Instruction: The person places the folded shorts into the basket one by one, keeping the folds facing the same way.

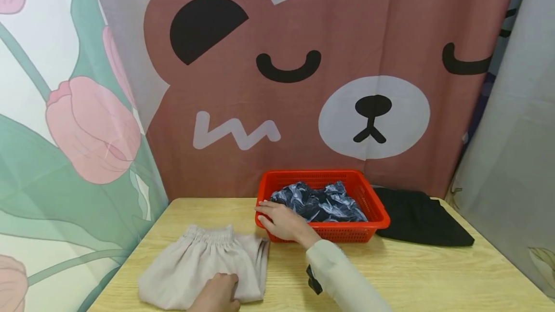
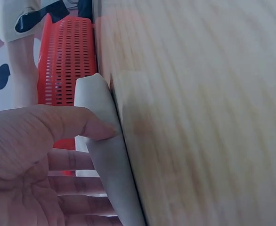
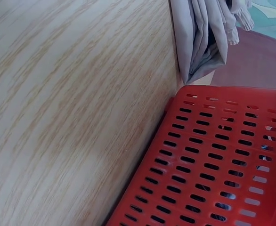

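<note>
A pair of light beige shorts or trousers (image 1: 191, 264) with a gathered elastic waistband lies folded on the left of the table. My left hand (image 1: 217, 292) rests on its near part; in the left wrist view the thumb and straight fingers (image 2: 81, 188) touch the cloth. Behind it to the right stands a red perforated plastic basket (image 1: 342, 233), holding a crumpled dark garment (image 1: 318, 202) with a blue-white pattern. My right hand (image 1: 284, 220) lies over the basket's front left corner, its fingers stretched across the rim. In the right wrist view the basket wall (image 3: 194, 155) hides those fingers.
Dark black folded clothing (image 1: 422, 218) lies right of the basket, partly behind it. The wooden table (image 1: 433, 278) extends to the front right. A bear-print curtain (image 1: 303, 124) hangs behind, with a tulip-print curtain (image 1: 65, 206) at the left and a pale one (image 1: 511, 158) at the right.
</note>
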`<act>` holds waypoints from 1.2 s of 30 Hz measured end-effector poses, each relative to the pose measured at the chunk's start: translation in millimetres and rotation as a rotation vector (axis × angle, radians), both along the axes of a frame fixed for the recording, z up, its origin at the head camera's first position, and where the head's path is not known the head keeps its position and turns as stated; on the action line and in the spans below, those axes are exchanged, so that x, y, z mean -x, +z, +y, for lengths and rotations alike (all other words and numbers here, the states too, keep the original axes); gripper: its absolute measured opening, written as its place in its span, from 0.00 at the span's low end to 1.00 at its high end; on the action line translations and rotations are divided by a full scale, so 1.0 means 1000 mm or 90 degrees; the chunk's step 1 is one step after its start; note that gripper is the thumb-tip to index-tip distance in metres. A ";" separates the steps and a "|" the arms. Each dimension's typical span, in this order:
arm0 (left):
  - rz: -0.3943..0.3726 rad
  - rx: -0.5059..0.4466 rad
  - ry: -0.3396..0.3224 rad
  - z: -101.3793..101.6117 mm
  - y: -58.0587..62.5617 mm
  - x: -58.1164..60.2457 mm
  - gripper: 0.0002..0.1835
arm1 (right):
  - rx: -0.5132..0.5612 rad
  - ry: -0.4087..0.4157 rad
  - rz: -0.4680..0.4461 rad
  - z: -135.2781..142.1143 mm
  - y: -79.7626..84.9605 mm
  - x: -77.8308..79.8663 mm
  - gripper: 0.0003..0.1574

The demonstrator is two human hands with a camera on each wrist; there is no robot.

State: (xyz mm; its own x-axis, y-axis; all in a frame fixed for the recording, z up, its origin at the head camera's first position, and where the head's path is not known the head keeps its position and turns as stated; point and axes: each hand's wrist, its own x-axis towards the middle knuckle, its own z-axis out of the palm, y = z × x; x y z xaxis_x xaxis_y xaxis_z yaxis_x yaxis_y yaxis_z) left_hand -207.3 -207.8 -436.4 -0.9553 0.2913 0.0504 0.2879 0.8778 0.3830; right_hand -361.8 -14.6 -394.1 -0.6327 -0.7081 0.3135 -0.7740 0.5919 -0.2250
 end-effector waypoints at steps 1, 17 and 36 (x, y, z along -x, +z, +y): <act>0.004 0.003 -0.002 0.000 0.000 0.000 0.10 | 0.000 0.000 -0.001 0.000 0.000 0.000 0.26; -0.041 0.045 0.000 -0.004 0.005 0.004 0.14 | 0.010 0.017 0.037 -0.002 0.003 0.002 0.25; -0.047 -0.103 0.070 -0.007 0.013 0.008 0.24 | 0.186 0.029 -0.007 0.002 0.012 -0.008 0.22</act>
